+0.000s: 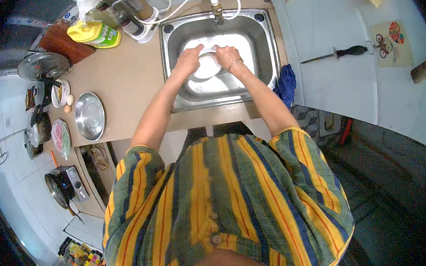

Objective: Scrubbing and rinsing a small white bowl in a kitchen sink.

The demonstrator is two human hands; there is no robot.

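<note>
Both of my hands reach into the stainless-steel sink (267, 58), below the faucet (217, 11). My left hand (190, 59) has its fingers closed at the upper left edge of a round white dish (207, 66). At the dish's upper right is my right hand (228, 57), a thin bracelet on its wrist, with curled fingers. Something pale or clear spans the gap between the two hands; whether it is a cloth, film or water cannot be told. The dish's underside and the fingertips are hidden.
Left on the counter (127, 73) are a metal basin (90, 116), a yellow-green jug (95, 34), a covered plate (61, 138) and eggs (70, 100). A blue cloth (286, 86) hangs right of the sink. A sharpening steel (335, 54) hangs on the right wall.
</note>
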